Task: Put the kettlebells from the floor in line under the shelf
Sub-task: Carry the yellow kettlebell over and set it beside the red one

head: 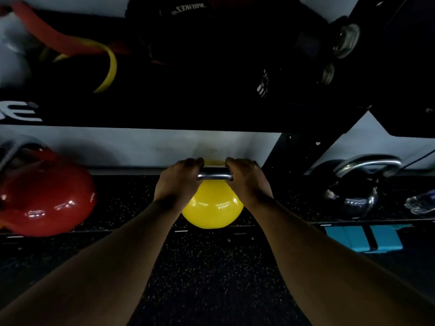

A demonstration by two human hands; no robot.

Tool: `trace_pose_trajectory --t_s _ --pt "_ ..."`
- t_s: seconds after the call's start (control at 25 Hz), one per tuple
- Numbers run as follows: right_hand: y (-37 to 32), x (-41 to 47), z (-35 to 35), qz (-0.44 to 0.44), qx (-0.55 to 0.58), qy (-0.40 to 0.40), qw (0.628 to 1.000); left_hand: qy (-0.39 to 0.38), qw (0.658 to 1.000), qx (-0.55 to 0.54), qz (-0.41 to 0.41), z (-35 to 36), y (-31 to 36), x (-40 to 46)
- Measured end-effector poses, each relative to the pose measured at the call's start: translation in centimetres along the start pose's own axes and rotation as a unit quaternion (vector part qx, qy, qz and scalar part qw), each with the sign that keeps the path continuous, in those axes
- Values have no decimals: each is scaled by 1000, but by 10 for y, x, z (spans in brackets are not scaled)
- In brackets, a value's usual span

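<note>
A yellow kettlebell [213,205] with a steel handle sits in the middle, just below the front edge of the black shelf [164,114]. My left hand [177,182] and my right hand [247,182] both grip its handle, one at each end. A red kettlebell [47,198] stands on the floor to the left, under the shelf. A black kettlebell [353,196] with a steel handle stands to the right, beyond the shelf's black leg [282,156]. Whether the yellow one rests on the floor or hangs just above it is unclear.
The shelf holds red and yellow resistance bands [103,57], a dark bag [188,31] and dumbbells [346,41]. A blue block [362,238] lies on the speckled rubber floor [211,278] at the right, with a clear plastic bottle [421,203] beyond it. A pale wall runs behind.
</note>
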State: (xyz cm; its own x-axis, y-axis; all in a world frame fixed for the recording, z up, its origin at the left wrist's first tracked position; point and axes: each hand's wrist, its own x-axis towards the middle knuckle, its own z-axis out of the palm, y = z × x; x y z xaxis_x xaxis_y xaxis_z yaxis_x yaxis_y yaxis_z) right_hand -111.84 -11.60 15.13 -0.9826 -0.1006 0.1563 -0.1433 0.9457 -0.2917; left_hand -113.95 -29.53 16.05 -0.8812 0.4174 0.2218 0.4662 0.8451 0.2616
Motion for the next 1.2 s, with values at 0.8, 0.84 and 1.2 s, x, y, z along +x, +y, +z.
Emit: trace_pose_trajectory --t_s 0.8,0.84,1.2 --pt "-40 7 -15 -69 -2 -7 998 -82 991 -58 -86 -11 -37 -30" --pt "-58 4 -17 -112 -12 -11 994 -83 991 -26 -98 -22 -44 -46" --pt "-281 -91 26 -346 20 -164 923 -116 921 -23 -371 -116 -96 -325"
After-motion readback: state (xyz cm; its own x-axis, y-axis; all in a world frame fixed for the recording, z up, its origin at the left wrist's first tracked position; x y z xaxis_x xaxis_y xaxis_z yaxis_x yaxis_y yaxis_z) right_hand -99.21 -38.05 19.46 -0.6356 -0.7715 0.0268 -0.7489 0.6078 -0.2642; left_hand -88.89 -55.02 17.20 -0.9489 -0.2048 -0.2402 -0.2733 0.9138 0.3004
